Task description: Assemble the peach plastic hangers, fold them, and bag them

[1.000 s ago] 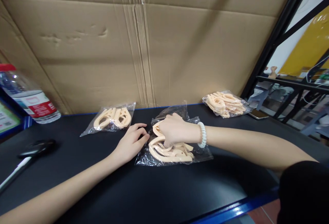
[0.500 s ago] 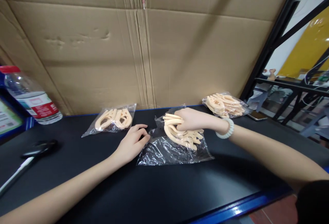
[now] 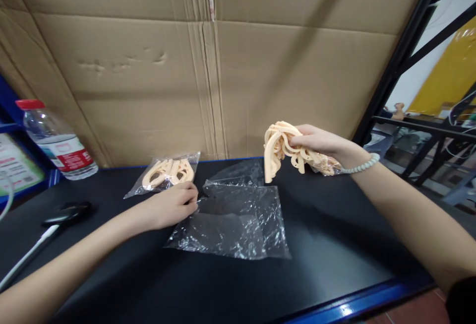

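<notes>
My right hand [image 3: 320,143] holds a bunch of pale, scroll-shaped carved wood appliques [image 3: 278,140] up above the table. Their curved ends hang down to the left of my fingers. On the dark tabletop lies a clear plastic bag [image 3: 238,229], flat and with nothing in it. Curled fingers of my left hand [image 3: 180,204] pinch this bag at its left edge. Just behind that hand, another clear bag with two pale carved pieces [image 3: 169,172] rests against the cardboard. A third bag of carved pieces [image 3: 329,165] is mostly hidden behind my right hand.
A tall cardboard sheet [image 3: 148,91] stands along the back of the black table [image 3: 230,289]. At left are a red-capped water bottle [image 3: 63,148] and a black device with a white cable [image 3: 67,213]. A black metal frame [image 3: 405,61] rises at right; a person's hand shows beyond it.
My right hand has lifted the carved appliques out of the bag, up and to the right. The bag lies flatter and further left, and my left hand has drawn left and closed on its edge.
</notes>
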Demonstrator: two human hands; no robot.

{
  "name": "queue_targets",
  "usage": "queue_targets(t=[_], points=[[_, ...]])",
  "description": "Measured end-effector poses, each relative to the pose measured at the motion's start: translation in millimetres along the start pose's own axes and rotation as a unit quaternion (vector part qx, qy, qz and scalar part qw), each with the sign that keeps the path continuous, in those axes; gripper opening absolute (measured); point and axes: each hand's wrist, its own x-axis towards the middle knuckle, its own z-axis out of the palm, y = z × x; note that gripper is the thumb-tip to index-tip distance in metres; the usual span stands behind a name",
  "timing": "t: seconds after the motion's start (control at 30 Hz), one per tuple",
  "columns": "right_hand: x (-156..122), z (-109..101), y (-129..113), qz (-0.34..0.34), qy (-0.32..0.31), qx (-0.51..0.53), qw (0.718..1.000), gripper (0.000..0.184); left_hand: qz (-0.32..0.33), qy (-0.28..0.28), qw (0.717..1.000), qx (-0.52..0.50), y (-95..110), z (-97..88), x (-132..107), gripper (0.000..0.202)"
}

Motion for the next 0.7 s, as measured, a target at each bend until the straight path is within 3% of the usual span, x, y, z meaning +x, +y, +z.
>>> queue_targets(t=[0.13, 0.23, 0.3, 0.4, 0.47, 0.57, 0.7], points=[[-7, -20, -5, 0.034, -0.007, 0.015, 0.999, 0.025, -0.031, -0.060, 0.998, -0.001, -6, -25.5, -10, 0.026], [-6, -28, -7, 0.063, -0.030, -0.028, 0.997, 0.018, -0.052, -0.098, 0.993, -0.028, -8, -37.5, -14, 0.027], [3, -21, -5, 0.044, -0.047, -0.090, 0.994, 0.015, -0.061, -0.112, 0.990, -0.055, -9, -43.1, -14, 0.027], [26, 6, 4, -0.011, -0.080, -0.210, 0.974, 0.017, -0.069, -0.120, 0.980, -0.140, -13, -50.7, -10, 0.027], [42, 32, 13, -0.020, -0.086, -0.241, 0.967, 0.010, -0.086, -0.099, 0.968, -0.214, -19, -55.9, -8, 0.028], [60, 65, 25, -0.055, -0.088, -0.268, 0.958, 0.005, -0.121, -0.025, 0.955, -0.268, -30, -62.6, -7, 0.026], [64, 80, 29, -0.092, -0.101, -0.258, 0.956, 0.015, -0.173, 0.087, 0.938, -0.288, -53, -65.0, -2, 0.020]])
